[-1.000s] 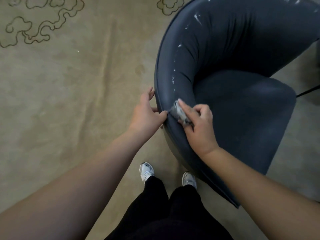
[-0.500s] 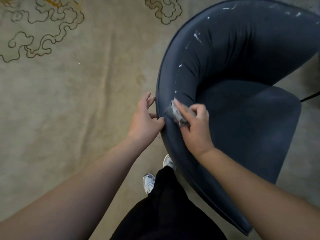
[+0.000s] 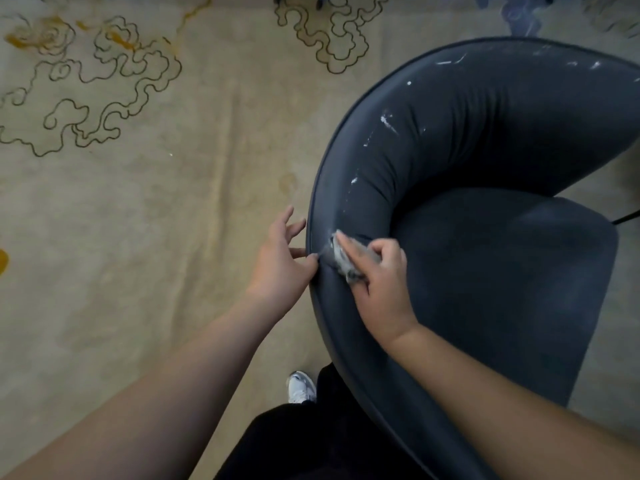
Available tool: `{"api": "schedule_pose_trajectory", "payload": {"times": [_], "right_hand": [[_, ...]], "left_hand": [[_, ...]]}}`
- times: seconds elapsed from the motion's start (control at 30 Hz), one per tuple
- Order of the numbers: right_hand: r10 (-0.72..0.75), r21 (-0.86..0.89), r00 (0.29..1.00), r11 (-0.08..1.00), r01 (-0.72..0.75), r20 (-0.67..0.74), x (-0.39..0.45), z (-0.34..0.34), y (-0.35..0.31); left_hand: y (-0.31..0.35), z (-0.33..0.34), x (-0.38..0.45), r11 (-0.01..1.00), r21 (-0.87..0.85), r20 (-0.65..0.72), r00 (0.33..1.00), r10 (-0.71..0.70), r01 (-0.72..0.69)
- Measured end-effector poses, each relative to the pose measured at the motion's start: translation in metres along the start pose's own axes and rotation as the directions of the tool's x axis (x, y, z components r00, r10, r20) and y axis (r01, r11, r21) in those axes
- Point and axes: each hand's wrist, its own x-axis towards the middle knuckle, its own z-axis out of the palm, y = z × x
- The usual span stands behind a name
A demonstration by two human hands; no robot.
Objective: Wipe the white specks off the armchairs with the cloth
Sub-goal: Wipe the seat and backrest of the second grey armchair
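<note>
Standing on the patterned rug [image 3: 138,237], the dark blue armchair [image 3: 485,271] looks only partly cleaned: its near rim seems free of marks, while white specks [image 3: 388,121] dot the curved backrest farther up. The left hand [image 3: 280,263], fingers relaxed, steadies the outer edge, and the right hand [image 3: 377,282] grips the grey cloth [image 3: 341,259], pressing it onto the padded rim.

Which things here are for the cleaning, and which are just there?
For the job:
armchair
white specks
cloth
right hand, holding the cloth
left hand, touching the chair's edge

Just there:
patterned carpet
white shoe
black trousers
</note>
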Motion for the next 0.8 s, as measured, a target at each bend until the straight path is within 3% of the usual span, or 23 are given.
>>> {"api": "schedule_pose_trajectory", "payload": {"times": [0.17, 0.3, 0.5, 0.8], "right_hand": [[-0.001, -0.035, 1.000, 0.999, 0.001, -0.013, 0.035, 0.005, -0.003], [0.097, -0.019, 0.992, 0.995, -0.099, -0.083, 0.078, 0.013, -0.007], [0.074, -0.025, 0.993, 0.997, -0.077, -0.093, 0.019, 0.010, -0.006], [0.229, -0.042, 0.927, 0.967, -0.252, -0.297, 0.126, 0.023, -0.003]], "left_hand": [[0.007, -0.003, 0.005, 1.000, 0.015, -0.009, 1.000, 0.005, -0.005], [0.010, -0.004, 0.010, 0.999, 0.036, 0.003, 1.000, 0.024, -0.024], [0.014, -0.005, 0.030, 0.997, 0.057, 0.055, 0.997, 0.056, -0.060], [0.036, -0.015, 0.081, 0.974, 0.135, 0.195, 0.969, 0.155, -0.183]]}}
